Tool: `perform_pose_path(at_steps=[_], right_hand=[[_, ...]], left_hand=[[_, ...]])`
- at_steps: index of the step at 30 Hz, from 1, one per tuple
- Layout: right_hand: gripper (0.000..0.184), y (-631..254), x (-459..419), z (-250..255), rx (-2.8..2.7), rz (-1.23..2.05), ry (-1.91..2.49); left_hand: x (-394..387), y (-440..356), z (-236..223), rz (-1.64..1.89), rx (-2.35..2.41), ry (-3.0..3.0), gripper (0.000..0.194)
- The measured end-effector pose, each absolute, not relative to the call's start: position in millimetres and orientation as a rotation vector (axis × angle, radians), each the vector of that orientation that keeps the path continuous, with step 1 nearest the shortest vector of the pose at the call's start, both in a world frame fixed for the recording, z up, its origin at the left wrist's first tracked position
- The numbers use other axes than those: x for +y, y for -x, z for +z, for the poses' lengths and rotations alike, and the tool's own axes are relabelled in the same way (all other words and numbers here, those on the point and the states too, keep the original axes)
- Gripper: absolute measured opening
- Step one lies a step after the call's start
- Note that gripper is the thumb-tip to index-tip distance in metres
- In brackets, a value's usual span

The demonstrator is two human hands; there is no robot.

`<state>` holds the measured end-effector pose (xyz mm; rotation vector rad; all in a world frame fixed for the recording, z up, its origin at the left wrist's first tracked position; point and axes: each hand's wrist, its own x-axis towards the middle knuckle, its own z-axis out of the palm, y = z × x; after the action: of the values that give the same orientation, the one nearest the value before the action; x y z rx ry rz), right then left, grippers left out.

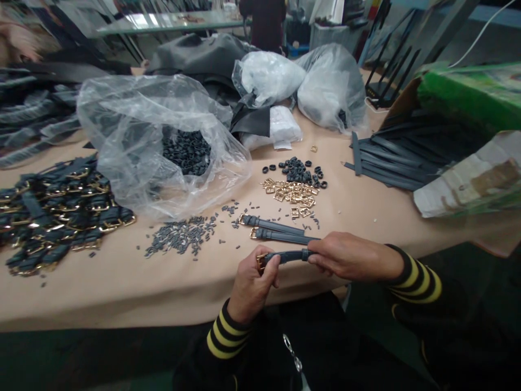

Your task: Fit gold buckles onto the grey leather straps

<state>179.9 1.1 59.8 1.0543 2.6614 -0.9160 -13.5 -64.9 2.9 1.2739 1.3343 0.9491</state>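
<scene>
Held between both hands is a dark buckle strap [291, 256] with a gold buckle at its left end. My left hand [252, 279] is closed on the buckle end, thumb on top. My right hand [350, 254] pinches the strap near a dark loop, and its fingers hide the far end. Just beyond my hands, two similar buckle straps [279, 229] lie side by side on the paper-covered table [163, 293]. Behind these sit a pile of gold buckles [291, 193] and a heap of dark strap loops [299, 171].
Small dark pieces [179, 236] are scattered at centre left. Many buckled straps [52, 206] are piled far left. An open plastic bag [154, 119] holds more loops. Flat strips [402, 152] spill from a box [468, 179] at right. A person [264, 21] stands in the background.
</scene>
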Motion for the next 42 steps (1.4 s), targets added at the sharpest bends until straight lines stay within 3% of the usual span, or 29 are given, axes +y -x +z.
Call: perform_pose_path(at_steps=[4,9,16,22,28,34,42], right_hand=[[0.013,-169.6,-4.6,56.9,2.674,-0.889,-0.997],[0.021,-168.1,-5.8,50.4,2.619,-1.341,-0.92],[0.032,-167.2,-6.0,40.5,2.586,-1.65,-0.924],[0.026,-168.4,-5.5,41.6,2.563,-1.568,-1.144],[0.021,-163.1,-12.8,41.8,2.506,-1.732,-1.098],[0.022,-160.0,-11.8,37.6,2.696,-1.478,-1.139],[0.019,-157.5,-13.0,29.8,2.679,-1.428,-1.073]], left_hand=[[-66.2,6.5,4.8,0.873,1.346,-1.35,0.016],[-64.7,4.6,6.0,0.889,1.398,-1.366,0.015],[-62.7,9.5,4.0,0.882,1.363,-1.388,0.014],[-67.5,9.0,3.2,0.843,1.337,-1.316,0.016],[-67.4,6.6,2.0,0.824,1.341,-1.41,0.016],[-68.3,11.4,-2.5,0.797,1.313,-1.397,0.017],[-76.1,7.1,-5.8,0.802,1.456,-1.59,0.015]])
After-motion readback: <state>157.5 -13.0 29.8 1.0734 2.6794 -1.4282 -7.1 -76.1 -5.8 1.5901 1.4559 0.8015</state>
